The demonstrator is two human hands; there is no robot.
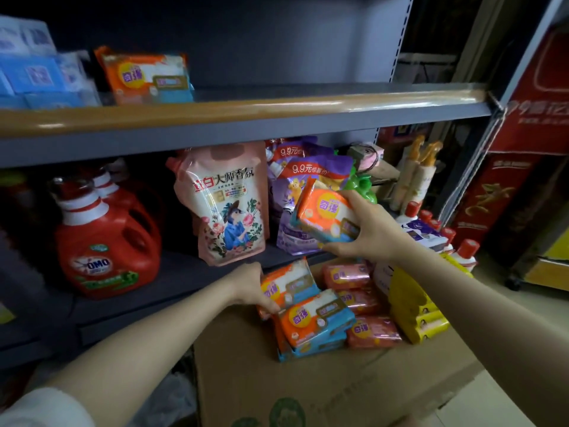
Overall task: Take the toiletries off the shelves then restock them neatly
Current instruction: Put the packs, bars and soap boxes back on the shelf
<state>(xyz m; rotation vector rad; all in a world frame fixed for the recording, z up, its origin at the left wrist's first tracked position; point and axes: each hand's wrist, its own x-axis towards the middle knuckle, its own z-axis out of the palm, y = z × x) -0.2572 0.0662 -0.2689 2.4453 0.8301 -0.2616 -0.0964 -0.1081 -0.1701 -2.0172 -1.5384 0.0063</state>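
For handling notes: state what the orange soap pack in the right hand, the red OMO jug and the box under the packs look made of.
Orange soap pack: glossy plastic film, crinkled, with glare. Red OMO jug: rigid moulded plastic, smooth sheen. Box: matte brown cardboard, likely corrugated.

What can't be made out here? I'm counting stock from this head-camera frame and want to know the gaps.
- Blue packs, upper shelf: blurred and cut by the left edge; labels unreadable.
- Orange soap packs on the cardboard box: stacked, so lower ones are hidden.
- Purple pouches: partly covered by the right hand and its pack.
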